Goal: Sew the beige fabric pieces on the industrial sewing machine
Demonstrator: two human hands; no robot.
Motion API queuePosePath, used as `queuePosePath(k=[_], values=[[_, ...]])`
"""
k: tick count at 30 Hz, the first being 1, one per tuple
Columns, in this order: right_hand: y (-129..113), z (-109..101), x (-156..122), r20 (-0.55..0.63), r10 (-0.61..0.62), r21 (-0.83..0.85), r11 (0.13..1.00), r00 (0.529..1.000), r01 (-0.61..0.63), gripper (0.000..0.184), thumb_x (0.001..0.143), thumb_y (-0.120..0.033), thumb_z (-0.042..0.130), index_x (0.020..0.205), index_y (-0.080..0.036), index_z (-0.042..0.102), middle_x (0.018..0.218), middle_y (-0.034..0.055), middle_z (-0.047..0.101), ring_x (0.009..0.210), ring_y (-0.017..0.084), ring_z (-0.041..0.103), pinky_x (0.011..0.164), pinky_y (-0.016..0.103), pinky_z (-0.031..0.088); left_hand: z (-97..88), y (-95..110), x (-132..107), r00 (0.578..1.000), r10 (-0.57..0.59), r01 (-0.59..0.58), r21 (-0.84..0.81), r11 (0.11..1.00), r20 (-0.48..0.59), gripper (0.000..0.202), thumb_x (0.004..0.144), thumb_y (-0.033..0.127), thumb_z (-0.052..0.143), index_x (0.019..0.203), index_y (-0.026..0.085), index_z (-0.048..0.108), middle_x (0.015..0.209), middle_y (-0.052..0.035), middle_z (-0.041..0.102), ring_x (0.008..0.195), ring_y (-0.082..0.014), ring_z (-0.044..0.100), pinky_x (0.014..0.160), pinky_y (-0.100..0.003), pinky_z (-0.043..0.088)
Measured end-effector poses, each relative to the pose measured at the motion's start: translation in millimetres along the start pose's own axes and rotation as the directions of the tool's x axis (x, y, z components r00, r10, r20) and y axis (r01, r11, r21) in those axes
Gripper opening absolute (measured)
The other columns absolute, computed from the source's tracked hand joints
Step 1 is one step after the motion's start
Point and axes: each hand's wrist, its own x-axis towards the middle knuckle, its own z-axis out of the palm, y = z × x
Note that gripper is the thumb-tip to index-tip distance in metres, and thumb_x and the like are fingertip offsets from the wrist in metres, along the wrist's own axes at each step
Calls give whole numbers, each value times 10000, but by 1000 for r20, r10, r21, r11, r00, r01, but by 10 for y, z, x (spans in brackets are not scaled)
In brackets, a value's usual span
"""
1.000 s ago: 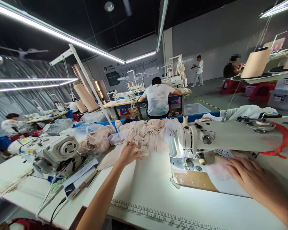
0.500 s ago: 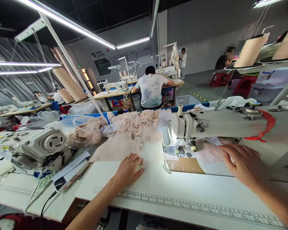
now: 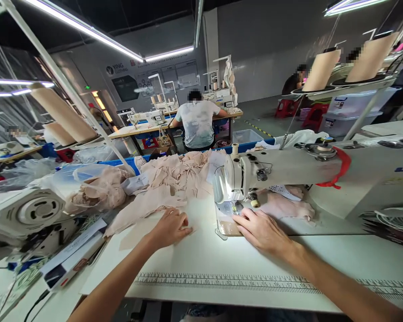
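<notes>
My left hand [image 3: 172,228] rests on the white table with its fingers loosely bent and its thumb apart. Its fingertips are at the near edge of a pale pink fabric piece [image 3: 141,205]; I see nothing gripped. On the sewing machine [image 3: 284,167], my right hand [image 3: 263,230] lies palm down over the front of the bed, fingers stretched toward the presser foot [image 3: 237,206]. Those fingers partly cover the needle area, and whatever lies beneath them is hidden. Behind the right wrist, a crumpled pink cloth [image 3: 285,206] sits on the bed under the machine arm.
Heaped pink fabric [image 3: 184,172] covers the table's back. A plastic bag of cloth [image 3: 100,185] and a second machine [image 3: 30,214] stand left, beside a white box [image 3: 72,257]. A printed ruler [image 3: 221,282] runs along the front edge. A co-worker [image 3: 198,123] sits ahead.
My right hand has moved left from the pink cloth to the presser foot. My left hand's fingers are more bent, near the fabric edge. The view has turned right.
</notes>
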Motion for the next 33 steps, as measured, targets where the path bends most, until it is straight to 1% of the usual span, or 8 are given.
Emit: queuePosePath(k=[4, 7, 11, 15, 21, 25, 28, 33], values=[[-51, 14, 12, -31, 2, -71, 997, 1000, -4, 305, 1043, -235, 422, 1116, -196, 716, 908, 66, 609, 708, 190, 470, 673, 346, 345, -105, 66, -105, 999, 33, -31, -78, 996, 18, 277, 909, 391, 569, 694, 233, 640, 635, -25, 617, 740, -236, 564, 885, -395, 459], [-96, 5, -17, -65, 5, -68, 998, 998, -9, 297, 1041, -247, 431, 1139, -188, 705, 925, 74, 615, 733, 197, 467, 691, 352, 338, -216, 95, -190, 998, -63, 65, -236, 970, 13, 288, 914, 430, 563, 750, 229, 689, 643, -17, 617, 659, -192, 543, 692, -302, 464], [-131, -12, -47, -70, 15, -12, 1000, 997, -16, 297, 1060, -277, 417, 1104, -204, 702, 930, 67, 608, 740, 195, 454, 706, 345, 332, -235, 104, -169, 987, -162, 148, -536, 831, 21, 296, 866, 495, 637, 766, 219, 675, 672, -3, 644, 590, -145, 551, 550, -242, 452], [-167, -16, -50, -70, 11, -49, 999, 997, -15, 286, 1065, -280, 432, 1011, -208, 703, 932, 60, 606, 740, 191, 441, 701, 343, 303, -100, 121, -22, 982, -165, 186, -679, 710, 96, 346, 807, 535, 715, 871, 197, 682, 713, -1, 648, 545, -114, 511, 481, -221, 445], [-200, -34, -36, -35, 10, -110, 994, 999, -14, 238, 1045, -248, 466, 1049, -200, 700, 953, 66, 629, 745, 188, 454, 702, 347, 294, -184, 273, 293, 989, -86, 145, -727, 671, 117, 505, 778, 481, 738, 1160, 153, 699, 855, -48, 704, 717, -149, 599, 621, -251, 529], [-196, -33, -38, -28, 1, -119, 993, 1000, -4, 200, 1026, -242, 505, 1068, -196, 696, 960, 68, 630, 761, 195, 473, 712, 351, 303, -249, 450, 594, 980, 28, 121, -702, 702, 197, 345, 731, 385, 721, 965, 132, 725, 879, -70, 752, 675, -145, 603, 617, -251, 491], [-186, -25, -44, -27, 6, -119, 993, 1000, -9, 180, 1015, -239, 521, 1069, -197, 688, 962, 63, 627, 757, 192, 469, 709, 354, 303, -102, 544, 812, 969, 58, 111, -633, 766, 240, 185, 704, 336, 671, 678, 153, 666, 824, -59, 743, 758, -187, 641, 694, -280, 502], [-173, -1, -52, -35, 10, -124, 992, 999, -14, 132, 999, -237, 545, 1044, -199, 664, 948, 48, 610, 740, 190, 444, 701, 355, 311, 245, 578, 1017, 959, -19, 183, -567, 803, 282, 239, 680, 370, 659, 802, 173, 718, 772, -18, 709, 781, -200, 638, 720, -290, 481]])
